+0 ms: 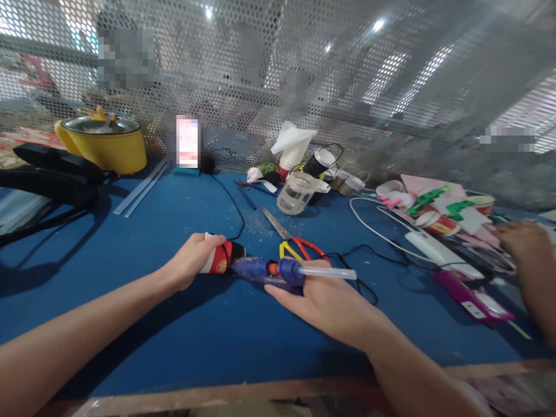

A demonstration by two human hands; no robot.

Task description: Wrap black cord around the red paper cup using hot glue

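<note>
In the head view my left hand is closed round a red and white paper cup lying on its side, its right end wrapped in black yarn. A black strand runs from the cup back to a dark ball of yarn. My right hand grips a blue glue gun with a clear glue stick sticking out of its rear. The gun's nozzle meets the yarn-wrapped end; whether it touches is hidden. Scissors with red and yellow handles lie just beyond my right hand.
Behind stand a clear plastic jug, a lit phone and a yellow pot. Two glue sticks lie at left. A white power strip, cables and a purple box lie at right, beside another person's hand.
</note>
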